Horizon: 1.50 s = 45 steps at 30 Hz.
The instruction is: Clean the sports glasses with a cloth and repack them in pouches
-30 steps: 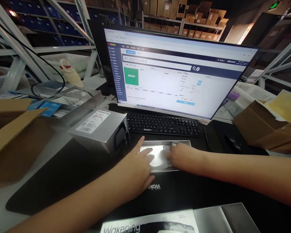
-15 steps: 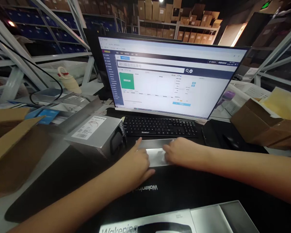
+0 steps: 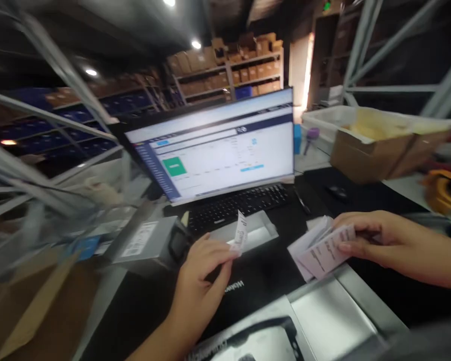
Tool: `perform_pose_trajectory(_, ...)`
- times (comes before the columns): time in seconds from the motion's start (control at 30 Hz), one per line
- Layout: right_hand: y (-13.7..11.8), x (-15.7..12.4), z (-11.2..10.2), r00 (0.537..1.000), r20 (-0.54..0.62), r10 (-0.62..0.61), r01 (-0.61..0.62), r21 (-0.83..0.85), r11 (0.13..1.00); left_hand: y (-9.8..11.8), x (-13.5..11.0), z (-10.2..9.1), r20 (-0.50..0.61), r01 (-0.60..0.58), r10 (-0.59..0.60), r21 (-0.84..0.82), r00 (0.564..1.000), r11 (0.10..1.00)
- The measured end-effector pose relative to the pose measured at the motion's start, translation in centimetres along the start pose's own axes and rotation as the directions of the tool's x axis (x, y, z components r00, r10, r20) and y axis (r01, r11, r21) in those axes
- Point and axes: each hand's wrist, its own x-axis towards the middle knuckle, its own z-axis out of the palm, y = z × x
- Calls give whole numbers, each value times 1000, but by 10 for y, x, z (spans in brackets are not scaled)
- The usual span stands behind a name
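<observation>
My left hand (image 3: 205, 276) pinches a small printed paper slip (image 3: 241, 231) between thumb and fingertips. Just behind it, a shallow silver-grey box (image 3: 265, 231) rests on the black mat (image 3: 265, 273) in front of the keyboard. Over on the right, my right hand (image 3: 385, 243) grips folded printed leaflets (image 3: 317, 254) with the thumb on their face. Below those leaflets lies a larger open silver-white box (image 3: 334, 318), cut off by the bottom edge. A grey product box (image 3: 146, 245) with a white label stands left of my left hand.
A monitor (image 3: 218, 150) stands behind the keyboard (image 3: 244, 204). Cardboard boxes lie at the lower left (image 3: 41, 306) and the right (image 3: 376, 150), with a mouse (image 3: 337, 192) near the right one. Metal frame bars rise on both sides.
Both hands were at the small silver box. Now the left has lifted a paper slip, and the right has moved rightward with folded leaflets. The camera view has tilted and shifted.
</observation>
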Motion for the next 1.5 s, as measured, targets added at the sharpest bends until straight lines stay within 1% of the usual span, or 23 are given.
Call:
perform_pose_trajectory(0.03,4,-19,4,998,21,62,-62,0,998,7,1,2,47,-63,63,4,997,998)
perform_pose_trajectory(0.1,9,-48,14,978,77,192,-191,-19,981,21,6,7,144,-160,163,-30,976,987)
perform_pose_trajectory(0.17,13,-64,26,955,81,286,-282,-55,958,34,13,13,232,-190,211,-109,950,976)
perform_pose_trajectory(0.23,16,-70,37,940,68,335,-327,-105,939,47,19,20,292,-138,189,-186,937,973)
perform_pose_trajectory(0.3,16,-69,46,932,58,357,-344,-158,926,60,21,26,324,-38,114,-232,939,972)
perform_pose_trajectory(0.4,11,-57,50,931,131,340,-305,-232,924,72,21,30,346,93,4,-264,938,960)
perform_pose_trajectory(0.5,-1,-42,39,928,229,294,-215,-316,924,77,17,27,330,137,-46,-259,943,956)
perform_pose_trajectory(0.57,-9,-32,29,905,295,307,-176,-396,901,78,12,22,323,152,-66,-247,944,957)
perform_pose_trajectory(0.63,-14,-23,23,867,369,335,-135,-473,871,78,6,18,343,180,-88,-247,935,952)
perform_pose_trajectory(0.73,-16,-17,28,824,439,358,-106,-500,859,81,0,15,388,221,-110,-255,915,941)
perform_pose_trajectory(0.77,-14,-17,32,824,438,359,-114,-493,863,82,-2,15,393,230,-117,-254,912,939)
perform_pose_trajectory(0.8,-12,-18,37,837,415,356,-126,-487,864,84,-3,16,393,239,-127,-251,911,938)
perform_pose_trajectory(0.9,-4,-25,49,900,293,324,-148,-494,857,87,-7,20,391,267,-158,-243,907,933)
perform_pose_trajectory(0.97,1,-31,51,924,229,306,-152,-514,844,90,-9,23,415,296,-171,-258,894,920)
perform_pose_trajectory(1.03,3,-38,48,932,184,311,-165,-549,820,93,-9,26,476,349,-183,-288,860,892)
perform_pose_trajectory(1.1,1,-45,38,948,101,301,-184,-599,779,97,-8,32,548,402,-178,-319,817,858)
perform_pose_trajectory(1.17,-3,-53,26,969,-11,247,-200,-622,757,100,-6,39,599,423,-147,-351,787,836)
perform_pose_trajectory(1.2,-4,-56,20,978,-50,204,-192,-605,773,101,-4,43,609,418,-126,-365,783,832)
perform_pose_trajectory(1.27,-7,-62,11,990,-59,129,-141,-511,848,101,-2,53,623,402,-95,-375,777,835)
perform_pose_trajectory(1.33,-8,-66,9,996,-18,91,-91,-409,908,100,0,65,648,381,-68,-357,759,853)
perform_pose_trajectory(1.37,-7,-67,10,997,4,81,-73,-384,920,99,1,71,665,360,-48,-341,745,868)
perform_pose_trajectory(1.43,-4,-67,16,997,32,64,-47,-390,919,99,2,81,699,284,8,-300,715,910)
perform_pose_trajectory(1.5,-2,-63,22,997,60,43,-14,-420,907,100,2,85,726,153,67,-233,685,960)
